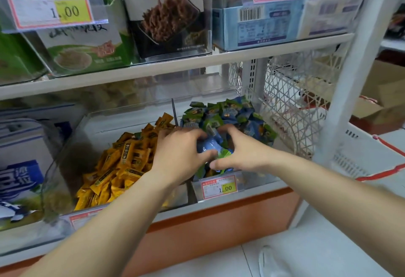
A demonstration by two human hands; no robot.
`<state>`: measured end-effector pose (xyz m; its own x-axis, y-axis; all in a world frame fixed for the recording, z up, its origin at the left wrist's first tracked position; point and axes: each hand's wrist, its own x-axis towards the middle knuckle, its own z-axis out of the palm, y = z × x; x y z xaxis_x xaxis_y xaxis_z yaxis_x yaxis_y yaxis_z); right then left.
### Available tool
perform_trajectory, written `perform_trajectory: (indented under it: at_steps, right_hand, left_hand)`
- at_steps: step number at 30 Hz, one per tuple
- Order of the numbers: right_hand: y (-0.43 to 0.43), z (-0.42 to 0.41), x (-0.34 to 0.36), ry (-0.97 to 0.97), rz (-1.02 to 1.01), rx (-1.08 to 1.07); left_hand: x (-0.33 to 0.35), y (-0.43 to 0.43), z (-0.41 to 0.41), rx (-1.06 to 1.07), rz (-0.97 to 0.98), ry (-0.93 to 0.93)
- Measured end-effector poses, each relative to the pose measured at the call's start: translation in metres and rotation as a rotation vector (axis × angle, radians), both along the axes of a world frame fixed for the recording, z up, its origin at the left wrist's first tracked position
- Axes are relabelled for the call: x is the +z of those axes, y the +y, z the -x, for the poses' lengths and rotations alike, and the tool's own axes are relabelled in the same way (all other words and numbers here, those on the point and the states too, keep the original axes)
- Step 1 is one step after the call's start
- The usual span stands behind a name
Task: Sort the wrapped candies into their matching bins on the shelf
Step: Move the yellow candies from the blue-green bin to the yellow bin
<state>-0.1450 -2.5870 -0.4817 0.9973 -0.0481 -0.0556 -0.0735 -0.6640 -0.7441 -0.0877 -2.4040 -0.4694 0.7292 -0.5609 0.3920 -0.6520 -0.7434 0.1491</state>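
Candies (230, 112) fill two bins (252, 180), left hand (177, 156) and right hand (238, 152) gripping some.

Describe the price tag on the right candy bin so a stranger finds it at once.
On the lower shelf, two clear bins stand side by side. The right bin holds blue and green candies, and the price tag sits on its front. It reads 1.00 on yellow; the left bin's tag hides behind an arm.

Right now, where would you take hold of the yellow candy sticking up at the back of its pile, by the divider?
Pinch the yellow candy by its free upper end, coming from above and the front. It stands tilted, proud of the yellow pile, with its lower end buried and the divider close on its right.
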Motion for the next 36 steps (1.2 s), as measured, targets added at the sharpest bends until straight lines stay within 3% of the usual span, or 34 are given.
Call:
perform_trajectory:
  at_steps: [4, 10, 15, 22, 26, 29, 32, 36]
  right_hand:
    - [0.018, -0.006, -0.006, -0.058, 0.173, -0.032]
    - [0.022, -0.009, -0.004, -0.180, 0.279, -0.042]
    - [0.014, -0.007, 0.001, -0.218, 0.196, -0.031]
    - [-0.031, 0.001, 0.036, -0.264, 0.008, -0.166]
    - [-0.059, 0.013, 0.048, -0.293, 0.266, -0.255]
    - [-0.057, 0.017, 0.040, -0.043, 0.601, -0.160]
    - [-0.045, 0.017, 0.040, 0.104, 0.724, -0.044]
    - [-0.035, 0.016, 0.053, -0.109, 0.786, -0.085]
  left_hand:
    - [0.004, 0.012, -0.006, -0.150, 0.109, 0.218]
    - [0.010, 0.033, -0.009, -0.137, 0.070, 0.029]
    - [0.018, 0.041, -0.004, -0.170, -0.111, -0.049]
    - [0.019, 0.037, 0.004, -0.211, -0.162, -0.054]
    - [0.018, 0.029, 0.008, -0.255, -0.143, -0.042]
    - [0.014, 0.020, 0.013, -0.285, -0.192, -0.017]
    - [0.008, 0.013, 0.017, -0.269, -0.328, 0.001]
    - [0.003, 0.008, 0.020, -0.264, -0.448, -0.049]
